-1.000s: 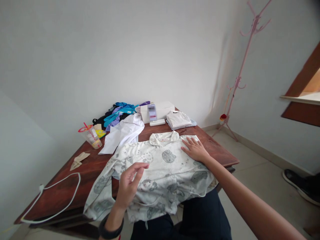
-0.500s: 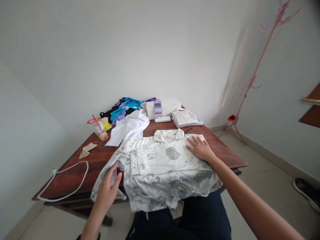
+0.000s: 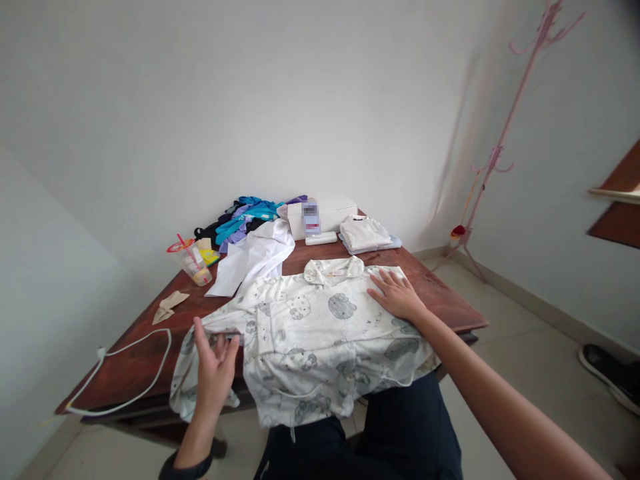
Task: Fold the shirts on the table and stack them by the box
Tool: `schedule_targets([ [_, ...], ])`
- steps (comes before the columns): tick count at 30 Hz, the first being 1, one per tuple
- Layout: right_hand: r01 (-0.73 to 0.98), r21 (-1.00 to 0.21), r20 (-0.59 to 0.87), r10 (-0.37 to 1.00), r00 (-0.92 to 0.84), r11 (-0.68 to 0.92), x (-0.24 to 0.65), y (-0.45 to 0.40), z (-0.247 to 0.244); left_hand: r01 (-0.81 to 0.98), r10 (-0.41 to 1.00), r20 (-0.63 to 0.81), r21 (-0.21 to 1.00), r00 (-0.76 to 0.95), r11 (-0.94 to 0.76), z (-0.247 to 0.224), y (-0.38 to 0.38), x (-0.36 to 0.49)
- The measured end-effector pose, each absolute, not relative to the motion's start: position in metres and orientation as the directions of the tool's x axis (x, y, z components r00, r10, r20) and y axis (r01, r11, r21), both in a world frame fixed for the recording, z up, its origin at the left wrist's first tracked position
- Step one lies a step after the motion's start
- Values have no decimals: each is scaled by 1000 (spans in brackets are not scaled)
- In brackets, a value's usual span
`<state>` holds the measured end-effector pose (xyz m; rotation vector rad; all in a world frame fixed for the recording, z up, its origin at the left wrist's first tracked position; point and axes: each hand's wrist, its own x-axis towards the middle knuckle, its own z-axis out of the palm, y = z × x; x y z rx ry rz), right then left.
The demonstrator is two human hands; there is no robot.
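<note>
A white collared shirt (image 3: 310, 333) with grey cartoon-cat prints lies spread on the wooden table, collar away from me, its lower hem hanging over the front edge above my lap. My right hand (image 3: 395, 293) rests flat on the shirt's right shoulder area, fingers spread. At the left sleeve (image 3: 220, 320), my left hand (image 3: 216, 357) has its thumb and fingers apart, palm turned partly up. It appears to touch the sleeve's lower side, whose end droops past the table edge. The right sleeve is not visible.
Behind the shirt are a white cloth (image 3: 260, 257), a heap of coloured clothes (image 3: 250, 217), a white box (image 3: 333, 212) and folded clothes (image 3: 367, 233). On the left stand a plastic cup (image 3: 195, 263), beige scrap (image 3: 169, 307) and white cable (image 3: 167, 360). A pink coat rack (image 3: 507, 127) stands right.
My left hand has shifted slightly left and spread its fingers, and the left sleeve has moved outward to the left. My right hand stays on the shirt. The view has turned slightly.
</note>
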<state>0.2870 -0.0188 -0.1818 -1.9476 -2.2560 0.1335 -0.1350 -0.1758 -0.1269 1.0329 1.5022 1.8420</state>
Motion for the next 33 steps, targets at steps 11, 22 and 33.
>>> schedule_targets([
  [11,975,-171,53,989,-136,144,287,-19,-180,-839,796,-453,531,-402,-121,-89,-188,-105],
  [22,975,-170,56,989,-135,143,287,-18,-183,-864,813,-450,488,-369,-122,-96,-214,-110],
  [33,985,-107,41,991,-130,134,285,-20,-183,-921,900,-328,352,-287,-165,-100,-194,-128],
])
